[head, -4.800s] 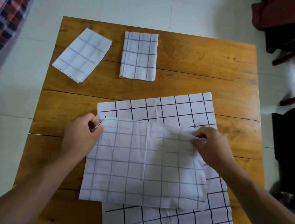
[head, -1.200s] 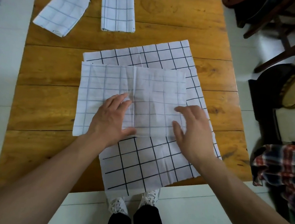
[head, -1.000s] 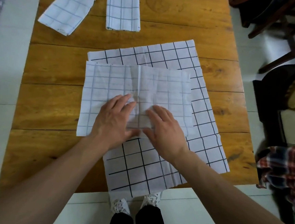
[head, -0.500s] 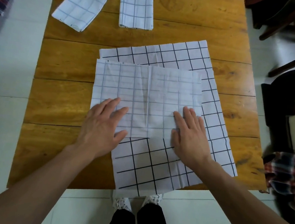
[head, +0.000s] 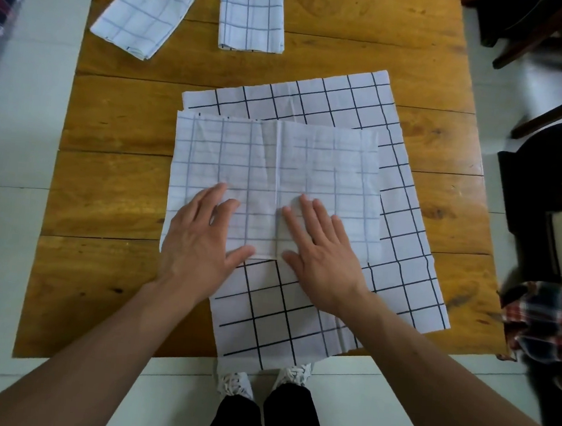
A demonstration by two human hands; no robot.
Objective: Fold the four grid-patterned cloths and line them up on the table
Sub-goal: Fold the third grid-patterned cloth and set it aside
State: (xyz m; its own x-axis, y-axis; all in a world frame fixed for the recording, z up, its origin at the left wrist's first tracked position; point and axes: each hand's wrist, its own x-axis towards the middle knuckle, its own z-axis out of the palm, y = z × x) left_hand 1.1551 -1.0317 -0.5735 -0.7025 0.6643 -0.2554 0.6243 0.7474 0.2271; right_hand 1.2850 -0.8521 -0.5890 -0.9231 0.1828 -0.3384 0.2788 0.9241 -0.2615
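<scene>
Here, head view, looking down on a wooden tabletop [head: 111, 191]. Left hand [head: 199, 243] lies flat, fingers straight and slightly spread, palm down on the near left part of a half-folded cloth [head: 277, 165]. Right hand [head: 320, 253] is flat too, fingers straight and close together, pressing the same cloth just right of its centre crease. Neither hand grips anything. The two thumbs point toward each other, apart, at the cloth's near edge.

The half-folded cloth shows pale, faint grid lines and sits mid-tabletop, its left edge overhanging bare wood. It rests on top of an unfolded cloth [head: 406, 244] with bold dark grid lines, which lies askew. That one's far edge shows beyond the folded piece, its right part runs toward the tabletop's right edge, and its near corner hangs over the near edge.

Toward the far left corner lies a folded cloth [head: 144, 10], turned at an angle. Just right of it, along the far edge, a second folded cloth [head: 253, 13] lies straight, partly cut off by the frame. The two are apart.

Below the near edge: white shoes [head: 234, 383] and dark trouser legs on a pale floor. Dark chairs [head: 557, 67] stand at right, with plaid fabric [head: 548, 321] near the right edge.
</scene>
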